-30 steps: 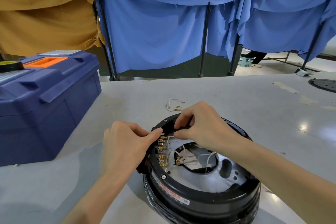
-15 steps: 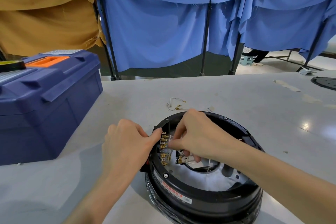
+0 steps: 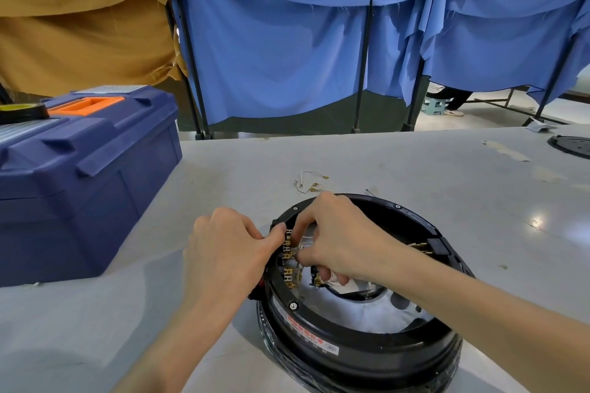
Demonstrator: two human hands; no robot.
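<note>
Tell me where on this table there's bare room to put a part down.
Free: the wide table stretch between loose wires, black disc and housing; also the near-left corner before the toolbox. Crowded: inside the housing, where the left hand and right hand work at the terminals.

A dark blue toolbox (image 3: 79,188) with an orange handle (image 3: 86,104) sits at the left of a grey surface (image 3: 415,169), a tape roll (image 3: 19,112) on its lid. Loose white wires (image 3: 311,182) lie mid-surface. Blue cloth (image 3: 287,57) and tan cloth (image 3: 79,16) hang behind; a black disc (image 3: 573,145) lies far right

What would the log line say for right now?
left hand: grips black appliance base | right hand: pinches white wire at brass terminals
</note>
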